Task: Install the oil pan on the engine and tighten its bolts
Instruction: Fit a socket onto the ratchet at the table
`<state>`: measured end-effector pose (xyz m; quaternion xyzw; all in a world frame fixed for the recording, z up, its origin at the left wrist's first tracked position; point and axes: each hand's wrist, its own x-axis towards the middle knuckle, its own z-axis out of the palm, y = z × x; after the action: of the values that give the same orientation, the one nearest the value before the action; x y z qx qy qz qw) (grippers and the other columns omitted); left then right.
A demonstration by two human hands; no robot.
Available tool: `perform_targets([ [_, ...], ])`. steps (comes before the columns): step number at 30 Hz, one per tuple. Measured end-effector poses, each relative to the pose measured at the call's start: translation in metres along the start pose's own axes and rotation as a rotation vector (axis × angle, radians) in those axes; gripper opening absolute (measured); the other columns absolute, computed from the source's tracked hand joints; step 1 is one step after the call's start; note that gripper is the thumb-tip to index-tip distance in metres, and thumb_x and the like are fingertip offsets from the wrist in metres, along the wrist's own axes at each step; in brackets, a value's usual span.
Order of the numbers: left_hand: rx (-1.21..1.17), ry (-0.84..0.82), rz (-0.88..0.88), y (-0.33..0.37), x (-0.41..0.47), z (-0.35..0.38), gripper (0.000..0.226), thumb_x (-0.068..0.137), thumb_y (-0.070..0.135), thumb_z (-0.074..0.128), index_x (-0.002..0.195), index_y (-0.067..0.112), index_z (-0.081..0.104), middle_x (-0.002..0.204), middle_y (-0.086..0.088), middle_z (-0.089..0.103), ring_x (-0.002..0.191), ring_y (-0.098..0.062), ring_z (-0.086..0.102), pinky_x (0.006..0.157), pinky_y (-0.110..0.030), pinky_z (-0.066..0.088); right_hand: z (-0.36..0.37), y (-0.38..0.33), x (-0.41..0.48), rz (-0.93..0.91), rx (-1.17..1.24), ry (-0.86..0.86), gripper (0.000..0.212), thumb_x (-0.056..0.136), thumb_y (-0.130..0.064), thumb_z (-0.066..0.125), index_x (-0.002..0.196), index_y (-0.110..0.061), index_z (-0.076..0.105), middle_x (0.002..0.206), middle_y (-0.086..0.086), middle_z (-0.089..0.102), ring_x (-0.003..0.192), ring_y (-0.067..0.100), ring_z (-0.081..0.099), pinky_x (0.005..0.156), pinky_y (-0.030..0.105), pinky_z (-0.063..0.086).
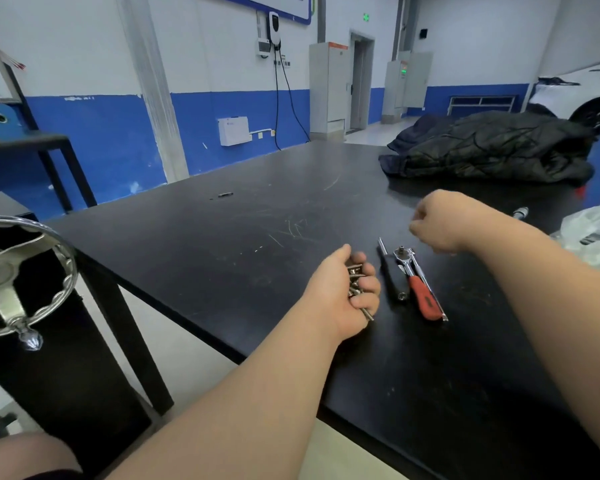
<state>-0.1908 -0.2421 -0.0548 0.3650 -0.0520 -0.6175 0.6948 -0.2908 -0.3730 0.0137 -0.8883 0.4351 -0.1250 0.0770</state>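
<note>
Oil pan and engine: neither is in view. The step shown is the gathering of fasteners, ahead of any fitting. The left hand (343, 296), just left of the ratchet (419, 289), is cupped with its fingers curled round a cluster of bolts (355, 277). One shank projects past the little finger toward the near edge of the desk (243, 237). The right hand (437, 220) hangs above the desk just beyond the ratchet, fingers drawn in toward the thumb. Motion blur hides whether it pinches a bolt or holds nothing. The red-handled ratchet lies flat on the desk with a black-handled bar (392, 277) close along its left side; neither is touched by a hand.

Judged stage: early. The bolts are collected, the pan is not yet offered up, and nothing is tightened. Judged next move: carry the bolts to the engine without spilling them from the cupped hand, then take up the ratchet, which needs a free hand.

Containers: a clear plastic bag (593, 233) lies far right of the ratchet, its contents unreadable. The bolts sit in no tray, only in the hand. A dark jacket (492, 147) lies well beyond the ratchet.
</note>
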Motion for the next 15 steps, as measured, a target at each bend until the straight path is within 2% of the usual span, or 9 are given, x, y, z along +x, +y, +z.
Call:
perform_targets([
  [3, -0.009, 0.009, 0.075, -0.005, -0.001, -0.002, 0.038, 0.099, 0.041, 0.045, 0.068, 0.019, 0.045, 0.052, 0.003, 0.041, 0.032, -0.007, 0.029, 0.025, -0.013, 0.016, 0.008, 0.015, -0.001, 0.109, -0.077, -0.219, 0.039, 0.09, -0.03, 0.05, 0.075, 0.002, 0.066, 0.051, 0.011, 0.065, 0.042, 0.025, 0.059, 0.055, 0.027, 0.052],
  [5, -0.054, 0.017, 0.111, -0.004, -0.001, -0.004, 0.041, 0.098, 0.045, 0.042, 0.065, 0.02, 0.045, 0.05, 0.004, 0.037, 0.031, -0.007, 0.026, 0.026, -0.013, 0.014, 0.009, 0.011, -0.002, 0.075, -0.103, -0.236, 0.043, 0.091, -0.033, 0.049, 0.07, 0.001, 0.064, 0.044, 0.008, 0.061, 0.037, 0.022, 0.055, 0.052, 0.025, 0.049],
  [7, -0.175, -0.004, 0.144, 0.0, -0.001, -0.009, 0.043, 0.1, 0.045, 0.038, 0.064, 0.021, 0.045, 0.047, 0.006, 0.033, 0.03, -0.007, 0.025, 0.026, -0.014, 0.014, 0.006, -0.003, -0.006, -0.006, -0.112, -0.216, 0.042, 0.092, -0.033, 0.048, 0.07, -0.001, 0.063, 0.046, 0.008, 0.061, 0.036, 0.021, 0.054, 0.049, 0.023, 0.046],
  [9, -0.326, -0.022, 0.188, 0.006, -0.001, -0.017, 0.044, 0.101, 0.041, 0.036, 0.064, 0.019, 0.046, 0.047, 0.007, 0.032, 0.03, -0.008, 0.026, 0.025, -0.016, 0.015, 0.004, -0.024, -0.017, -0.13, -0.018, -0.283, 0.038, 0.092, -0.033, 0.049, 0.072, -0.004, 0.062, 0.055, 0.006, 0.066, 0.038, 0.018, 0.057, 0.044, 0.02, 0.044],
  [12, -0.474, -0.032, 0.254, 0.014, -0.002, -0.024, 0.044, 0.101, 0.038, 0.036, 0.064, 0.016, 0.044, 0.047, 0.005, 0.033, 0.03, -0.009, 0.026, 0.026, -0.017, 0.018, 0.007, -0.058, -0.044, -0.282, 0.138, -0.515, 0.033, 0.089, -0.04, 0.053, 0.076, -0.011, 0.063, 0.062, -0.002, 0.07, 0.047, 0.014, 0.064, 0.044, 0.019, 0.046],
  [15, -0.53, -0.043, 0.261, 0.016, -0.002, -0.028, 0.045, 0.101, 0.04, 0.033, 0.065, 0.015, 0.042, 0.048, 0.003, 0.035, 0.029, -0.011, 0.026, 0.029, -0.015, 0.021, 0.016, -0.076, -0.055, -0.365, -0.007, -0.452, 0.034, 0.087, -0.037, 0.052, 0.078, -0.009, 0.069, 0.069, 0.002, 0.072, 0.057, 0.018, 0.067, 0.043, 0.011, 0.043],
])
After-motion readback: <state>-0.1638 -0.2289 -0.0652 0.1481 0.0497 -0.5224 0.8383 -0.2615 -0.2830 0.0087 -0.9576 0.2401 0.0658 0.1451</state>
